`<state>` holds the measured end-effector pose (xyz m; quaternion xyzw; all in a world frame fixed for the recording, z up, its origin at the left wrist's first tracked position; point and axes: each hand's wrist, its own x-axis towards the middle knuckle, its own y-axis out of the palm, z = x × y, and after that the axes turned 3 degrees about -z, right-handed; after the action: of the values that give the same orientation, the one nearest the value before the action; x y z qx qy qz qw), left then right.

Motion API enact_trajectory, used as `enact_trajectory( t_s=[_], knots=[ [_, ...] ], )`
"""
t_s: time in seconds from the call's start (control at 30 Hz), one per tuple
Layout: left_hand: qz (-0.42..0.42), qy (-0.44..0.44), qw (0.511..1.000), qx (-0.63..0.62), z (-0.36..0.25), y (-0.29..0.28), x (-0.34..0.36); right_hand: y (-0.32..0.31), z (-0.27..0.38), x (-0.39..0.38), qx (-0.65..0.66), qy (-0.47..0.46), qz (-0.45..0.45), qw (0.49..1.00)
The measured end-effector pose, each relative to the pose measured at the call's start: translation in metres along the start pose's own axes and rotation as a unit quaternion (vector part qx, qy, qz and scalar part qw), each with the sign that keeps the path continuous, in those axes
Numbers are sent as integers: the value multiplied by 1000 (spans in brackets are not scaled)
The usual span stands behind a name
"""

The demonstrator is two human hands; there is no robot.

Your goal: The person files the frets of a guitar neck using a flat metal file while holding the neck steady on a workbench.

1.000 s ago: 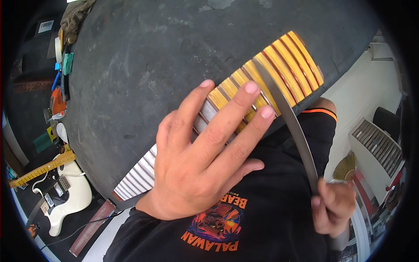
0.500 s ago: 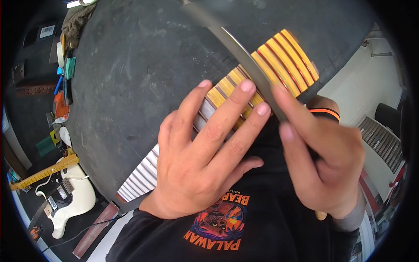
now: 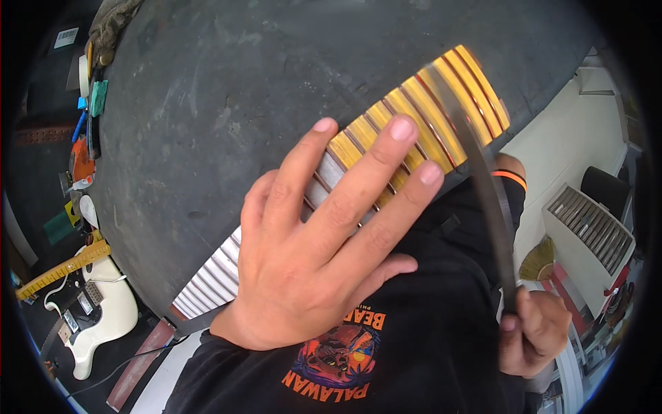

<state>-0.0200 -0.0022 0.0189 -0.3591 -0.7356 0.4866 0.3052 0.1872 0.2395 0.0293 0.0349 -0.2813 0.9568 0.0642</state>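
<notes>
Head view. Work: a fretted board (image 3: 355, 139) lying slantwise on a dark mat (image 3: 207, 103), from near left to far right. Bands on it: white at the near left end, dull silver mid-length, yellow at the far right end, with thin dark or reddish lines between.

My left hand (image 3: 296, 262): spread wide, palm down across the middle of the board. 3 fingertips show on its far side or over the yellow bands; thumb out to the right, on the near side. Nothing gripped.

My right hand (image 3: 538, 331): closed narrow around the near end of a long, flat, dark metal file (image 3: 488, 179), at near right. The file's far end crosses the yellow bands, right of my left fingertips. It is blurred; contact with the board cannot be told.

Surroundings: on the left, a white guitar body (image 3: 117, 303) and, nearer, a red-brown bar (image 3: 141, 355). Far left, a green block (image 3: 99, 98). On the right, a broom (image 3: 536, 259) beside a slatted rack (image 3: 589, 228). Near side: my black shirt (image 3: 431, 310).
</notes>
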Motion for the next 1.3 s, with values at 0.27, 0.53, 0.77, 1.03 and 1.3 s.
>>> enact_trajectory(
  t_s=[0.27, 0.53, 0.77, 1.03, 1.3],
  knots=[
    [19, 21, 999, 47, -2, 2, 0, 5, -6, -21, 58, 40, -17, 997],
    [8, 28, 998, 59, -2, 6, -2, 12, -11, -27, 41, 38, -10, 998],
    [6, 31, 998, 59, -1, 6, -2, 15, -12, -33, 13, 20, -15, 1000],
    [6, 28, 999, 47, -1, 5, -1, 17, -2, -7, 16, 21, 0, 1000],
    [-10, 16, 998, 52, -3, 6, -2, 49, -1, 101, -33, -3, 8, 999]
  ],
)
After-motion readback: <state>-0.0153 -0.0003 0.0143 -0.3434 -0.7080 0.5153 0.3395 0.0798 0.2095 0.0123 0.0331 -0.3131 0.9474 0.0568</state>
